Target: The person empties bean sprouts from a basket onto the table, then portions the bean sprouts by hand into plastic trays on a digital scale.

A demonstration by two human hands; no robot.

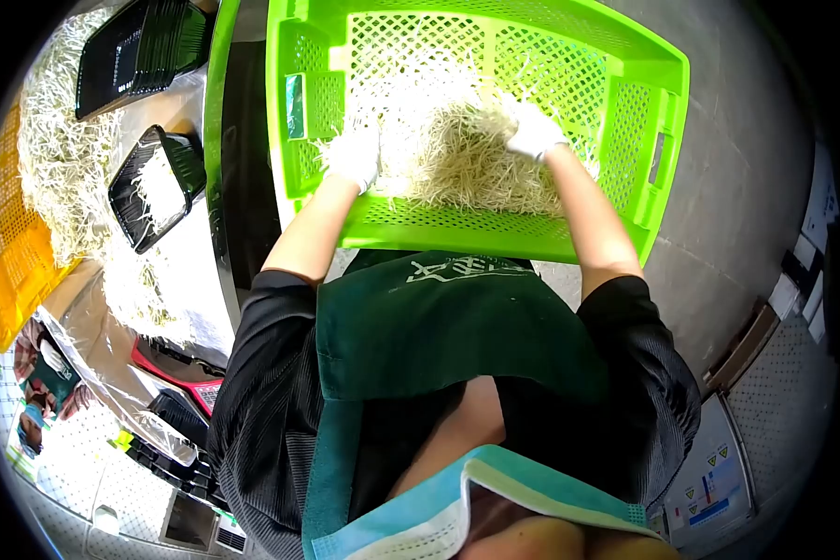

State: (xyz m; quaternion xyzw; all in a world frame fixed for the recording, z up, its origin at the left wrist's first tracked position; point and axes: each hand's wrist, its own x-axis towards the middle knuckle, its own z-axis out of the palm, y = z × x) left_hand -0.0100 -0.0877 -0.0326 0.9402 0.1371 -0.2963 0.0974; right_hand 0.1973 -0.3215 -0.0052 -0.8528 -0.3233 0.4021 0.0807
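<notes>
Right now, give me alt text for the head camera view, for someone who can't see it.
A person's white-gloved left hand and right hand reach among pale, sprout-like strands in a green plastic crate. To the left, more strands lie beside stacked black trays.

Yellow triangular warning signs (pixel 717 455) stand on the pale flat cabinet panel (pixel 719 429) to your right, near a blue-and-white printed label (pixel 709 510) with illegible wording; the white characters (pixel 467 269) across your dark green cloth apron (pixel 457 327) and the small white print (pixel 117 67) on the stacked black plastic trays (pixel 145 51) cannot be read reliably
</notes>
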